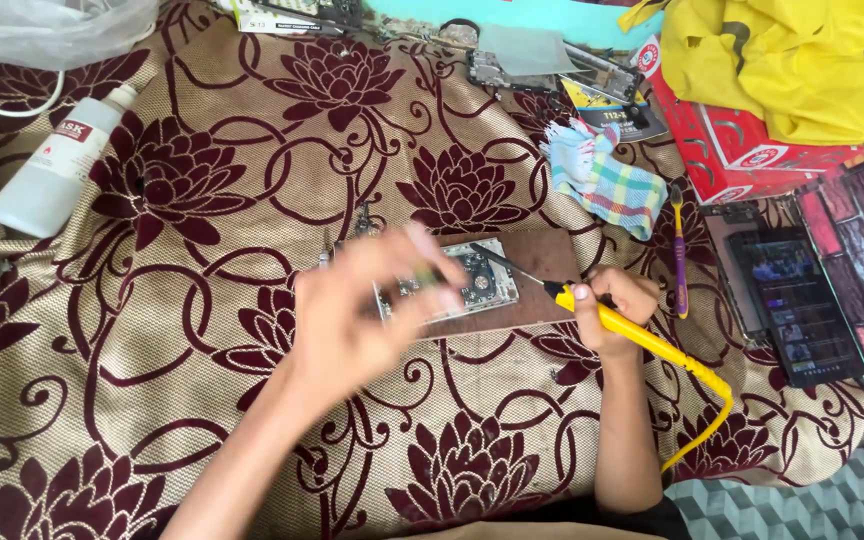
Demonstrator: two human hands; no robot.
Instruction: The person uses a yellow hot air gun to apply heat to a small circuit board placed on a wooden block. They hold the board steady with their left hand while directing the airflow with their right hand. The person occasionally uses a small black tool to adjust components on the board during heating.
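Observation:
My right hand (612,305) grips a yellow soldering iron (642,340), its dark tip resting on an opened phone's circuit board (477,280). The board lies on a brown wooden block (542,260) on a floral cloth. My left hand (362,310) is blurred in motion over the board's left part, fingers spread; whether it holds something small is unclear. The iron's yellow cord (702,420) trails to the lower right.
A white plastic bottle (47,170) lies at the far left. A checked rag (602,180) and a purple toothbrush (680,250) sit right of the block. A tablet with a lit screen (797,305), a red box (742,150) and a yellow bag (792,60) are at right.

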